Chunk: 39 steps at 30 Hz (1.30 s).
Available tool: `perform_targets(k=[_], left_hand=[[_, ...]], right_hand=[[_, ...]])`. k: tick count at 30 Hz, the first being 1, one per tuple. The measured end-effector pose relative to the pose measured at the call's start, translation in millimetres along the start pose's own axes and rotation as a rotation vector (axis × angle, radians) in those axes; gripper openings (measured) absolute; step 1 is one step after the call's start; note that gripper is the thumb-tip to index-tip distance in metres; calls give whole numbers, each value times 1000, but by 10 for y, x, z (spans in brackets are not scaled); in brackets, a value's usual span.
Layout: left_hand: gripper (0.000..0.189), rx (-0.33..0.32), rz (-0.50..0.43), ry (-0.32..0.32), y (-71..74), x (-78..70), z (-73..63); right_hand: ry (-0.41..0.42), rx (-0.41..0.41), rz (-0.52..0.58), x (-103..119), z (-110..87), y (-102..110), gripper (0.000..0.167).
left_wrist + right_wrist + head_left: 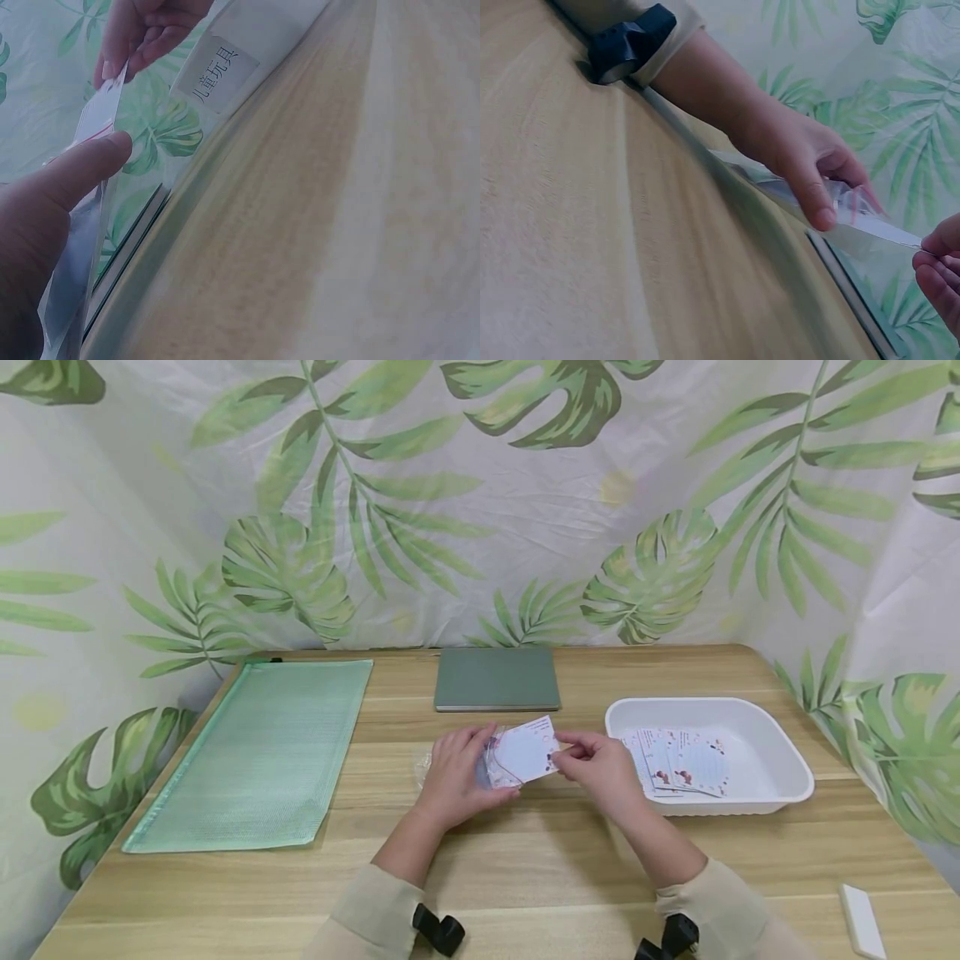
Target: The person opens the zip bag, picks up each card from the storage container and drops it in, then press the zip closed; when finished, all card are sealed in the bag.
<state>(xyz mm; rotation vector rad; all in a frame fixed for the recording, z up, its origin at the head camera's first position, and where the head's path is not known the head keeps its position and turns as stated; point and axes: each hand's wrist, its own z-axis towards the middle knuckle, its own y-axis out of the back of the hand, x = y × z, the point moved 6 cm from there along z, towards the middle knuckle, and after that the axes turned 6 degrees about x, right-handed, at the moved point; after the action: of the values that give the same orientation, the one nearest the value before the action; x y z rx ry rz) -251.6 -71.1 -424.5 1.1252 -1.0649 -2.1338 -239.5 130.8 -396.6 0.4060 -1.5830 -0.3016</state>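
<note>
In the head view my left hand (453, 781) grips a clear zip bag (73, 274) by its sides, thumb along the near edge. A printed white card (527, 750) with small pictures along its edge sticks out of the bag's mouth, which has a red line across it. My right hand (602, 771) pinches the card's right edge between thumb and fingers. Both hands hold the bag and card above the table. The left palm hides part of the bag. Right of my right hand, several similar cards (701, 764) lie overlapped inside a white plastic basin (772, 789).
A green mesh zip pouch (255, 752) lies flat at the left of the wooden table (517, 893). The dark green notebook (497, 679) is at the back middle. Near the front right edge sits a small white bar (863, 920). A leaf-patterned curtain (540, 510) hangs behind.
</note>
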Motion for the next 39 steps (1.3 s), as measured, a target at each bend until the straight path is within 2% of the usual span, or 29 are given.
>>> perform_targets(k=[7,17,30,35,39], left_hand=[[92,-12,19,-34,-1,-5,11],[93,-10,-1,-44,-4,-10,7],[90,-16,-12,-51,-8,-7,-7],[89,-16,-15,-49,-15,-1,-9],[91,-5,-9,-35,-12,-3,-5]], right_hand=[[44,37,85,-44,63,-249,29],[73,78,36,-53,121,-418,24],[68,250,52,-100,227,-619,25],[63,264,24,-105,225,-607,26],[76,253,1,-57,192,-429,30]])
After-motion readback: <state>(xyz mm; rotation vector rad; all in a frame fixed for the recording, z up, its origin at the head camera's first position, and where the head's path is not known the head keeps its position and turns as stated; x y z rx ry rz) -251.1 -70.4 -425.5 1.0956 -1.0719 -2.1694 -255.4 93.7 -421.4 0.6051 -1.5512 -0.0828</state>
